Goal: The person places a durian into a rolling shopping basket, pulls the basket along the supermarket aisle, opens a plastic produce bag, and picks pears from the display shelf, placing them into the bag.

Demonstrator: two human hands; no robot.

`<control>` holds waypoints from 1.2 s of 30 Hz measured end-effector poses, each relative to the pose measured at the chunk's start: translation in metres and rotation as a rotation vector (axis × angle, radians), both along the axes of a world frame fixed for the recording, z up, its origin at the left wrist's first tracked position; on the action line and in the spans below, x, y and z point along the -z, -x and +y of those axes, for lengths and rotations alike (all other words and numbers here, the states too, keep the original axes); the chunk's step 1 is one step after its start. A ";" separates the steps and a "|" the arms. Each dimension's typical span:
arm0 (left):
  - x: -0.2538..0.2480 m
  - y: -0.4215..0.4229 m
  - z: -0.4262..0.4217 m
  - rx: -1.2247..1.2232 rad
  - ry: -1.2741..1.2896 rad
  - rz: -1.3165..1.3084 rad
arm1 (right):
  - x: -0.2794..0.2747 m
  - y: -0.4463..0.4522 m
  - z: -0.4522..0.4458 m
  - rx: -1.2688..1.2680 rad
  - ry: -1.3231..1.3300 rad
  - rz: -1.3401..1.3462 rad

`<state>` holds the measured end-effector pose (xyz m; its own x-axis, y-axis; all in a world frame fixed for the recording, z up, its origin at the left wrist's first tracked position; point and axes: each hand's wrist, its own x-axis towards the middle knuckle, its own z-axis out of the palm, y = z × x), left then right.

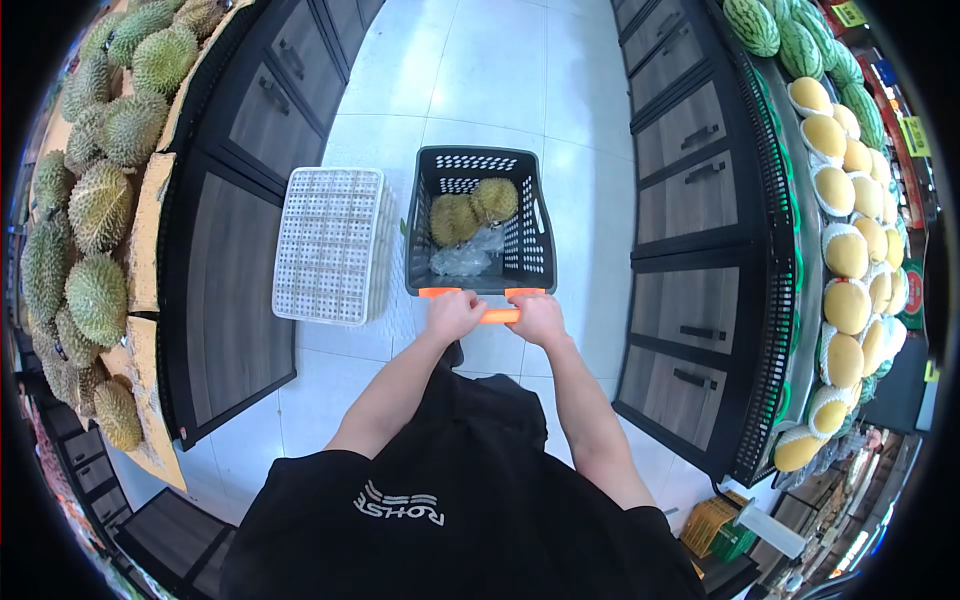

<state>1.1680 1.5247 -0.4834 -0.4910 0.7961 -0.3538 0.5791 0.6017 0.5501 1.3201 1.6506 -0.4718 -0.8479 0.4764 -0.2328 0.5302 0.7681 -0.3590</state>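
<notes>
Both hands are wrapped round the orange handle (500, 316) of a black shopping basket (480, 280). My left hand (455, 315) grips its left part, my right hand (538, 318) its right part. Inside the basket lie two durians, one at the left (453, 220) and one farther back at the right (494, 200). Crumpled clear plastic bags (468, 254) lie in the near part, beside the fruit. The basket's underside, and what bears it, are hidden from above.
A stack of white plastic crates (330, 245) stands on the tiled floor (490, 90), left of the basket. Durians (100, 205) fill the left display. Along the right display (745, 400) lie yellow melons (845, 250) and watermelons (800, 48). Dark cabinets (240, 290) line the aisle.
</notes>
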 end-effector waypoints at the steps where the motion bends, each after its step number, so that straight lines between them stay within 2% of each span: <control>1: 0.001 0.005 0.006 0.000 -0.011 -0.017 | 0.002 0.004 0.005 -0.007 0.003 0.001; 4: -0.002 0.023 0.026 -0.010 -0.013 -0.013 | 0.007 0.022 0.026 -0.035 -0.112 0.062; 10: 0.001 0.049 0.059 -0.025 0.014 -0.012 | -0.005 0.058 0.070 -0.045 0.089 -0.115; 15: 0.004 0.073 0.089 -0.120 -0.065 -0.005 | 0.002 0.085 0.106 -0.116 0.058 0.027; 23: 0.009 0.132 0.155 -0.166 -0.037 0.036 | 0.010 0.147 0.180 -0.155 0.070 0.105; 36: -0.013 0.206 0.237 -0.403 0.040 -0.029 | 0.010 0.236 0.268 -0.270 0.173 0.066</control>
